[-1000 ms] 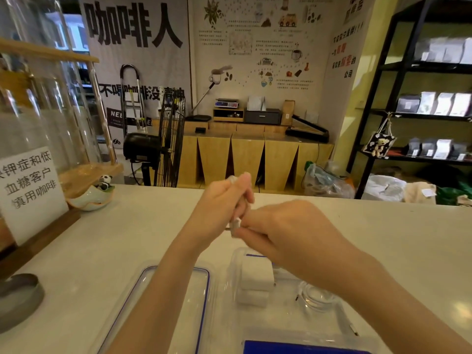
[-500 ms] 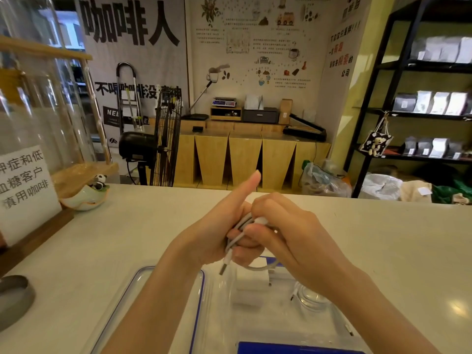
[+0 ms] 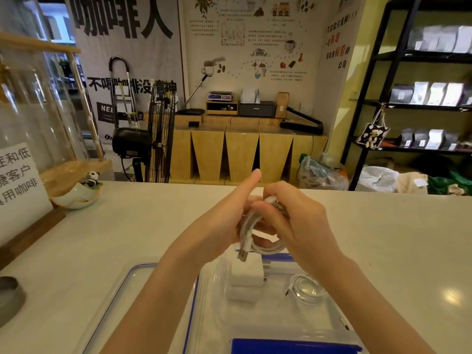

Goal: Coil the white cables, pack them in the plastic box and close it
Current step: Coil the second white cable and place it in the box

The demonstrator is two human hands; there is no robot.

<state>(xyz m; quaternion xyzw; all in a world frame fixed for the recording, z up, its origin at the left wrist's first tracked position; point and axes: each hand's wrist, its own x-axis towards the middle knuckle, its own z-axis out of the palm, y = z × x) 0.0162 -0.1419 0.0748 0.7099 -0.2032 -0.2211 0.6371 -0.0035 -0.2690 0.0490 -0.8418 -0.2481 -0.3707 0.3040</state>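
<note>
Both hands hold one coiled white cable [image 3: 258, 241] above the counter. My left hand [image 3: 224, 221] grips the coil's left side with the thumb raised. My right hand [image 3: 293, 221] closes over the top and right side. A USB plug hangs from the coil's lower left. Below the hands stands the clear plastic box [image 3: 332, 320] with blue trim. Inside it lie two white adapter blocks [image 3: 246, 279] and another coiled white cable [image 3: 306, 290]. The clear lid [image 3: 122, 297] with a blue seal lies flat to the box's left.
A white sign [image 3: 18, 177] on a wooden stand and a small panda dish [image 3: 79, 192] sit at the counter's left. A grey round object [image 3: 10, 297] lies at the near left edge. The pale counter [image 3: 396, 238] extends right.
The cable went from a small bunch pinched between my fingertips to a looped coil held in both hands, with the USB plug now hanging down. My left thumb has lifted.
</note>
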